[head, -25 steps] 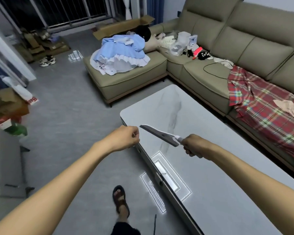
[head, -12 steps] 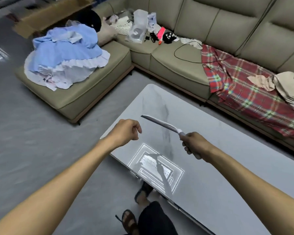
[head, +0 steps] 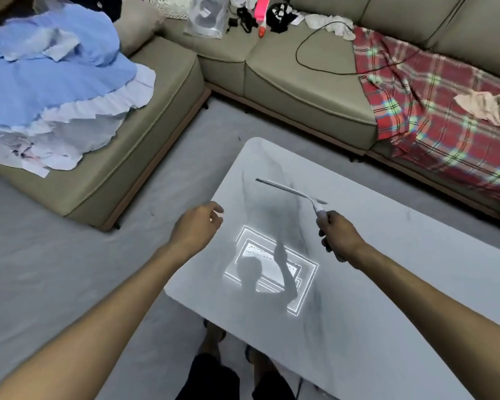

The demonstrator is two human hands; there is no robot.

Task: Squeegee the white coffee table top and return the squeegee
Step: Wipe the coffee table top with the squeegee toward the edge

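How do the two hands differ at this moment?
The right hand grips the squeegee handle; the left hand holds nothing, fingers loosely curled. The right hand is over the coffee table; the left hand hovers at its edge. Both arms reach forward.

Count on site:
- One white, grey-veined rectangular coffee table top point(head: 387, 255).
- One white-handled squeegee point(head: 289, 190), dark blade.
- Two bare hands: left hand point(head: 195, 226), right hand point(head: 339, 238).
- One olive-green fabric corner sofa point(head: 300, 82).
- One red plaid blanket point(head: 430, 116).
- One heap of pale blue and white ruffled clothing point(head: 55, 82).
- One looped black cable point(head: 300, 53).
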